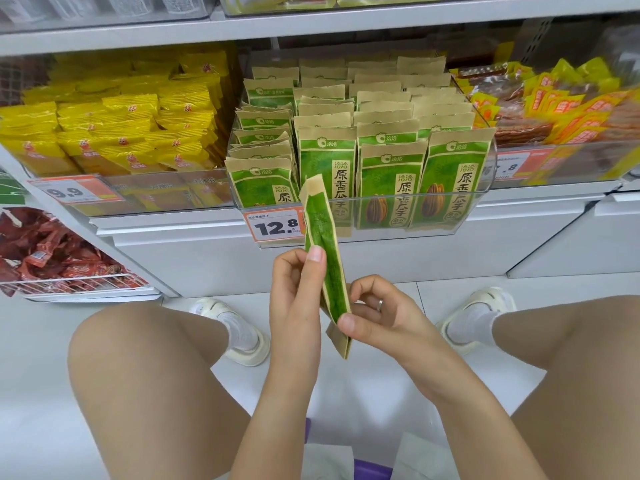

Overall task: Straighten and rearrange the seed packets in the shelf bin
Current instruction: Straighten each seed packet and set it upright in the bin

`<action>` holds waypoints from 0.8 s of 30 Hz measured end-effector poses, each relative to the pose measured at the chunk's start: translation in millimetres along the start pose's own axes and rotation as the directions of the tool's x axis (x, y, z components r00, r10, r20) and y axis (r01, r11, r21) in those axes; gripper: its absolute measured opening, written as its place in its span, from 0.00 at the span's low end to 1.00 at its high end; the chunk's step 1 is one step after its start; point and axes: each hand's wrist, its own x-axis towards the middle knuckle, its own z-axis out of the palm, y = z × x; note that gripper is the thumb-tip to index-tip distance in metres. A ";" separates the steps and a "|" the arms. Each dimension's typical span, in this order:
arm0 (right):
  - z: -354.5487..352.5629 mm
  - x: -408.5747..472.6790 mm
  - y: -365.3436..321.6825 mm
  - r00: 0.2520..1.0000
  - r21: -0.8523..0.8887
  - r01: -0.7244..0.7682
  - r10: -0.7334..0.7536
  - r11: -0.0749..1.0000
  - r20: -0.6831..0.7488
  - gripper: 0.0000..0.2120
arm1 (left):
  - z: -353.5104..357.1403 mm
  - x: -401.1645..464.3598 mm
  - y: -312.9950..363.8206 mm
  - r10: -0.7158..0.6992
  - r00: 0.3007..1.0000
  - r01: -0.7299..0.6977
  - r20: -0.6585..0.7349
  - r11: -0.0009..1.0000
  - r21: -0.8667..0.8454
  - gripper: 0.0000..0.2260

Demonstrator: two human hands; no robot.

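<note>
Between the two hands, in front of the shelf, one green seed packet (325,258) stands edge-on to the camera, nearly upright with its top leaning slightly left. The left hand (298,299) clamps the packet at mid-height: its thumb (316,261) presses the near face and the fingers curl behind. The right hand (377,317) pinches the lower end of the same packet, thumb tip (346,322) on the near face, remaining fingers curled behind; a ring (380,304) sits on one finger. Directly above and beyond both hands, the clear shelf bin (450,199) holds the remaining green packets (391,181) in upright rows, labels facing front; the leftmost row (263,157) sits lower and leans back. A price tag (272,226) reading 12.8 hangs on the bin front, just above the left hand and touching-close to the held packet's left side. Left of the hands lies a bin of yellow packets (121,126); right of the hands, orange-and-yellow packets (561,105).
</note>
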 end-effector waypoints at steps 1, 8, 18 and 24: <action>-0.2 0.2 0.0 1.000 -0.005 0.016 -0.016 1.000 -0.007 0.15 | 0.2 0.8 0.1 -0.011 1.000 0.011 0.013 1.000 0.001 0.27; -5.2 3.3 -2.8 0.991 0.002 0.110 -0.110 0.994 -0.075 0.14 | -1.2 3.7 -2.2 -0.046 0.991 0.043 0.124 0.999 0.029 0.31; -3.0 1.5 -4.0 0.987 -0.017 0.141 -0.142 0.990 -0.076 0.10 | -1.9 2.0 -0.5 -0.101 0.992 0.097 0.069 0.993 0.062 0.30; -5.4 4.6 8.6 0.948 -0.280 0.162 -0.228 0.946 -0.222 0.11 | -0.8 -0.2 4.6 -0.116 0.988 0.109 0.102 0.991 0.078 0.22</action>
